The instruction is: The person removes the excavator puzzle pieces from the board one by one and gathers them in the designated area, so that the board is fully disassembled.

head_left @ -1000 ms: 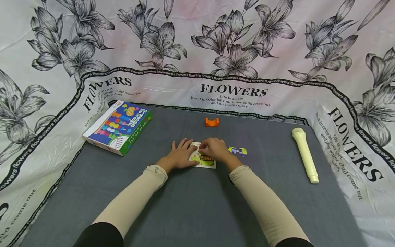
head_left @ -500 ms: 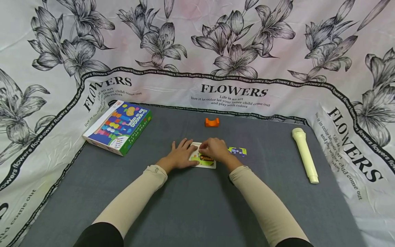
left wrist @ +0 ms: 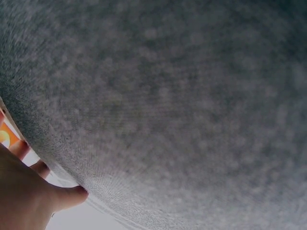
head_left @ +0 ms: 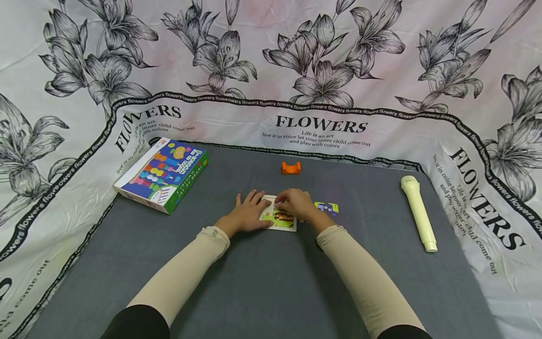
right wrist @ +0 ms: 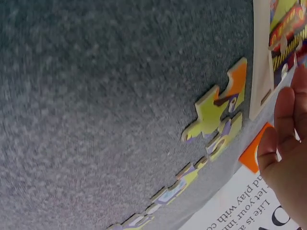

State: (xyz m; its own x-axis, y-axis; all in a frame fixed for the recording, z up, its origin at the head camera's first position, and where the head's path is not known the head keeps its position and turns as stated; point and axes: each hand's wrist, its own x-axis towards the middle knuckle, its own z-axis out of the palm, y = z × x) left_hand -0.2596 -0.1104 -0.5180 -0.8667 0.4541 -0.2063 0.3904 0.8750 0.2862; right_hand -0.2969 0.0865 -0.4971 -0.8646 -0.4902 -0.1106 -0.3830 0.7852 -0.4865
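A small jigsaw puzzle board (head_left: 282,228) with a pale frame and a bright picture lies between the hands. Spread over its left side, the left hand (head_left: 247,214) presses it with straight fingers. In the left wrist view only part of that left hand (left wrist: 33,194) shows, at the lower left corner. From the right, the right hand (head_left: 299,206) reaches over the board's upper part, thumb and index finger pinching a puzzle piece mostly hidden by the fingertips. The right wrist view has the right hand (right wrist: 290,139) at the picture's edge, beside the board's frame (right wrist: 260,62).
Several loose puzzle pieces (head_left: 327,207) lie to the right of the board, one yellow-green and orange (right wrist: 213,112). Behind stands an orange holder (head_left: 290,168). A colourful box (head_left: 163,174) is at the left, a cream microphone-shaped stick (head_left: 419,214) at the right, on grey cloth.
The right hand and wrist have shifted slightly right over the board, uncovering a little more of its picture and a loose piece beside it. The left hand stays in place.
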